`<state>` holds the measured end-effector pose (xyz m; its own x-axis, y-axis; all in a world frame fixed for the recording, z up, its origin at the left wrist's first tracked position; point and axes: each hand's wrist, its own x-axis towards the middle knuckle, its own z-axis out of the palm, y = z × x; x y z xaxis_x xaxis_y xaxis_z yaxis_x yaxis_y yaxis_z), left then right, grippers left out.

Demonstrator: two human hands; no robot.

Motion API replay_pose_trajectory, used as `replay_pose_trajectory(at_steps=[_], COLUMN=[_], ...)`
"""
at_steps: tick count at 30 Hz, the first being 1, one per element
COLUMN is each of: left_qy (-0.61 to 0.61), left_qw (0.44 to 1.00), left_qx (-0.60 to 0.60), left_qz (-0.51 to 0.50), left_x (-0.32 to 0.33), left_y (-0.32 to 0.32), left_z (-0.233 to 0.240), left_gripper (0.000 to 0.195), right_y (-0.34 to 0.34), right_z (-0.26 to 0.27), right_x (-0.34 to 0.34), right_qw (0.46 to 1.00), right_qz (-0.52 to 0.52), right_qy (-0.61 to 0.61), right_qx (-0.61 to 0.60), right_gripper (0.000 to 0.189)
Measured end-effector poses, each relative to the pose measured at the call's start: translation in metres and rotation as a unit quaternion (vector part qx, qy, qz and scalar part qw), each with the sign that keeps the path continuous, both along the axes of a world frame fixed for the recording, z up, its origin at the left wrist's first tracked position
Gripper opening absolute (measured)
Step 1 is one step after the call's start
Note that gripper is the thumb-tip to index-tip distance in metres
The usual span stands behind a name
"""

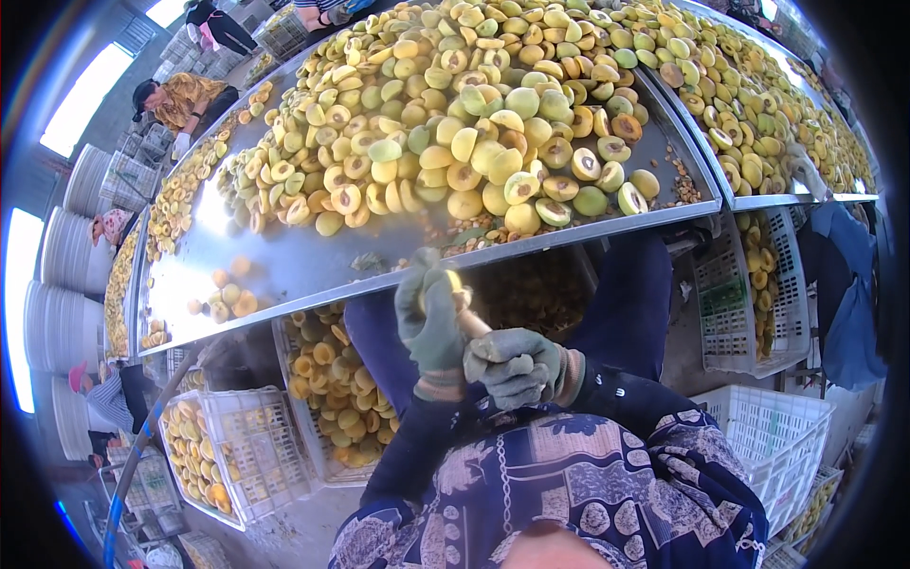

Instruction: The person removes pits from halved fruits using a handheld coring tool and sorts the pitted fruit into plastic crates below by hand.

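My left hand [430, 320], in a grey-green work glove, is closed around a yellow fruit half [453, 282] just past the metal table's near edge. My right hand [515, 363], gloved alike, grips a tool by its pale handle [475, 324], whose tip meets the fruit; the blur hides what kind of tool it is. Beyond my hands, a large heap of halved yellow-green stone fruit [462, 142], apricots or plums, covers much of the metal table [320, 267]. Many cut faces show brown hollows or stones. Loose pits [498, 235] lie along the near edge.
Plastic crates of fruit halves stand at my left [263, 455] and between table and leg [341, 384]. At the right are another filled crate [725, 313] and a white crate [775, 427]. A co-worker's gloved hand [807, 171] reaches over the right table; other people sit at the left.
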<state>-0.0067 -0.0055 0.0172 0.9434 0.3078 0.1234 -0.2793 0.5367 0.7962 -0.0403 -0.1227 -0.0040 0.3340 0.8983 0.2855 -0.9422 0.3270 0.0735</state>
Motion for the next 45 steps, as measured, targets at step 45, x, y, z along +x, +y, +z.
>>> replay_pose_trajectory(at_steps=[45], left_qy=[0.141], left_qw=[0.95], left_qx=[-0.022], left_qz=[-0.276], left_x=[0.039], left_y=[-0.04], left_z=[0.02], left_gripper=[0.052], right_y=[-0.047], right_z=[0.01], right_x=[0.016], right_qw=[0.467], right_qz=[-0.415], right_qy=[-0.376], right_qx=[-0.685], right_gripper=[0.034])
